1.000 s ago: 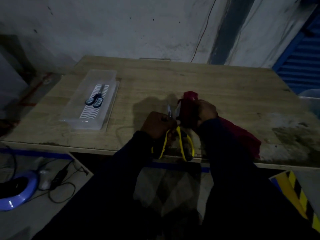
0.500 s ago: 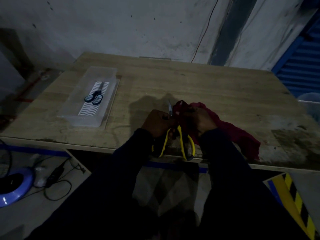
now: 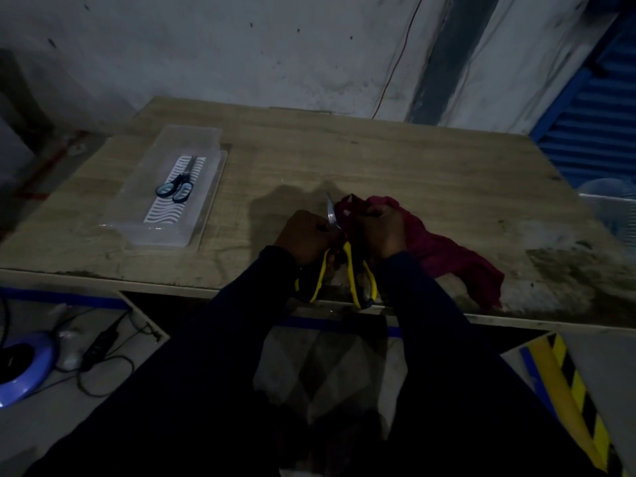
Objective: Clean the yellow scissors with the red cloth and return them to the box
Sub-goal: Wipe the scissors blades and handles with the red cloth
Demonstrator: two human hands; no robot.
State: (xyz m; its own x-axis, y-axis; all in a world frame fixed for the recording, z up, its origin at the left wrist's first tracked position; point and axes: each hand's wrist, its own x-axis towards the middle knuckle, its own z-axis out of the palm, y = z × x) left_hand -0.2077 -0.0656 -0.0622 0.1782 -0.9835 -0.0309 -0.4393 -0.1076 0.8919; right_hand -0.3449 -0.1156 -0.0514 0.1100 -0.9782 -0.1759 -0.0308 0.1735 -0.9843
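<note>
table (image 3: 395, 160): wooden, fills the mid frame, dark stains at the right near edge.
box (image 3: 155, 234): clear plastic, long, on the table's left side, well apart from the hands; white wavy liner inside.
cloth (image 3: 451, 259): red, one end bunched in the right hand, the rest trails right across the table toward the near edge.
scissors (image 3: 350, 266): yellow handles, held above the table's near edge, not in the box; handles spread and pointing at the person; one bare blade tip sticks up between the hands, other blade hidden under cloth.
left hand (image 3: 304, 235): fingers curled tight round the scissors near the left handle.
right hand (image 3: 382, 227): fist closed on the cloth at the blade, just beside the left hand.
blue scissors (image 3: 175, 189): lie in the box on the liner, blades pointing away.
</note>
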